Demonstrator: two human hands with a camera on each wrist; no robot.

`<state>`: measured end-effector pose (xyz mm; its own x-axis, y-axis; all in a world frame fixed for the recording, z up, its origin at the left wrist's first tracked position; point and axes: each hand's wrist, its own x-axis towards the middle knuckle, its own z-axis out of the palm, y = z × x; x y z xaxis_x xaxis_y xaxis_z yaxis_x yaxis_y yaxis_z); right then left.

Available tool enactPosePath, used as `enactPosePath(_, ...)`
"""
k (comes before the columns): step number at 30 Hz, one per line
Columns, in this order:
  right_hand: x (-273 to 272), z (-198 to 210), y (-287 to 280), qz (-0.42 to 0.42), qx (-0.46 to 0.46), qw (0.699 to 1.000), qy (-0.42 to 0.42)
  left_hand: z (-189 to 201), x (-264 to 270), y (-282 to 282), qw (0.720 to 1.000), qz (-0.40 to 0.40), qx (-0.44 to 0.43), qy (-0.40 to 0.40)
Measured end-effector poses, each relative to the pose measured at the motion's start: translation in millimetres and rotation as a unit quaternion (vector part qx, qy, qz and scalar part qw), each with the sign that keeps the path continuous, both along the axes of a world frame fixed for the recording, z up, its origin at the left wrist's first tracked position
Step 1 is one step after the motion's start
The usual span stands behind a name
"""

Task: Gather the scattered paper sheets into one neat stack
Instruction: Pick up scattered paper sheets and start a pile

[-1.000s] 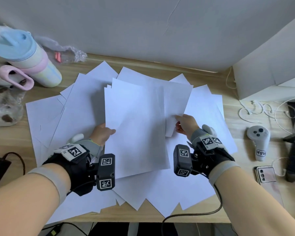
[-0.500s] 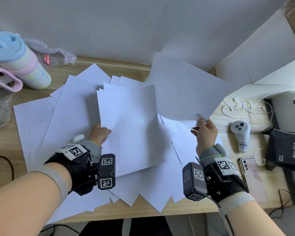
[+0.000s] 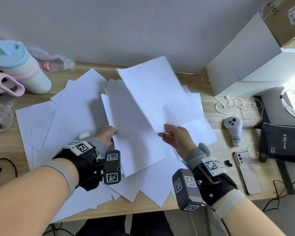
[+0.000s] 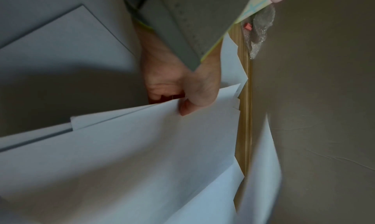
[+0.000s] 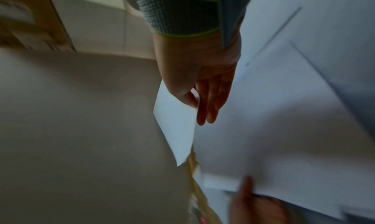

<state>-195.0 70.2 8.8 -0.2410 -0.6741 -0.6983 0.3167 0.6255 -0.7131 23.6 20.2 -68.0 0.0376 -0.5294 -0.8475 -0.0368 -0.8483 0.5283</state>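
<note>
- Scattered white paper sheets overlap across our pale wooden desk.
- Our left hand pinches the edge of a gathered white sheaf, thumb on top.
- Our right hand holds one tilted white sheet above it between thumb and nearly straight fingers.

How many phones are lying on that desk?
1: a pink phone at the right edge of the desk, below the white controller. Papers may hide others.
</note>
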Motion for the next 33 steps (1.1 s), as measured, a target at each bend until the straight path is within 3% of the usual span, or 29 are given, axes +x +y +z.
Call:
enactPosePath(7,41,-35,25,0.111,0.122,0.986,-0.007,4,-3,-3,0.997,0.069,0.021,0.028)
enactPosePath(11,52,-43,32,0.196,0.162,0.967,0.006,1,1,-3,0.997,0.064,0.01,0.038)
enactPosePath(14,50,-40,33,0.302,0.197,0.933,-0.015,-7,3,-3,0.999,0.017,-0.034,0.001)
enactPosePath(17,38,-35,31,0.393,0.213,0.895,0.007,-12,8,-4,0.992,-0.04,-0.069,-0.101)
enactPosePath(20,15,-37,22,0.355,0.189,0.906,0.128,-9,15,-9,0.979,-0.07,-0.083,-0.171)
enactPosePath(23,-17,-51,14,0.227,0.157,0.923,0.267,-13,25,-13,0.974,-0.093,-0.085,-0.189)
enactPosePath(26,-40,-57,7,0.157,0.141,0.918,0.337,-12,32,-16,0.971,-0.113,-0.096,-0.19)
enactPosePath(29,-54,-68,-2,0.142,0.165,0.921,0.322,-15,35,-14,0.968,-0.119,-0.1,-0.196)
enactPosePath(33,-48,-82,-10,0.1,0.19,0.959,0.186,-19,37,-8,0.962,-0.147,-0.054,-0.223)
